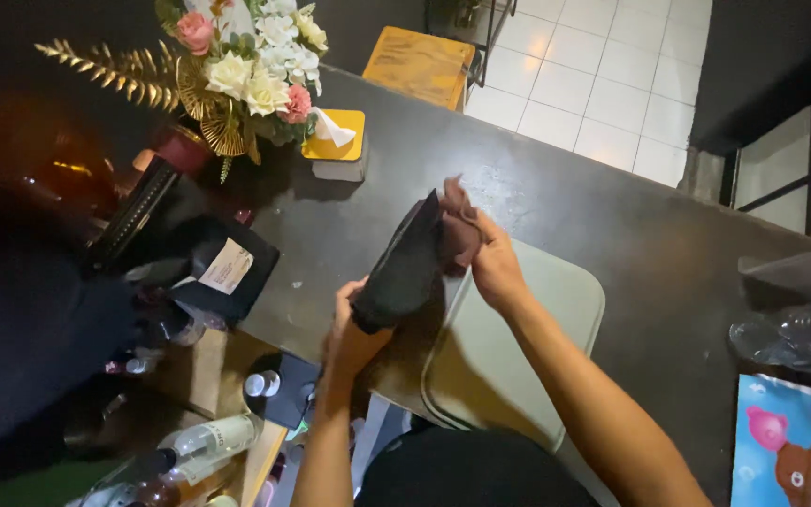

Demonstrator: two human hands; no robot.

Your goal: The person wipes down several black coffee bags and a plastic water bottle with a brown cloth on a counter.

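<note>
My left hand (347, 324) grips the lower end of a black pouch-like bag (402, 268), held tilted above the dark counter (565, 211). At the bag's upper end my right hand (488, 261) holds a dark reddish cloth (457, 225), pressed against the bag's top edge. Both hands hover over the left edge of a pale green tray (556, 310) lying on the counter. What is inside the bag is hidden.
A flower arrangement (251, 70) with gold leaves stands at the back left, beside a yellow tissue holder (335, 139). A black labelled bag (222, 268) lies left. Bottles (194, 446) sit low left. Clear plastic (790, 338) and a colourful packet (786, 441) lie right. A wooden stool (420, 61) stands behind.
</note>
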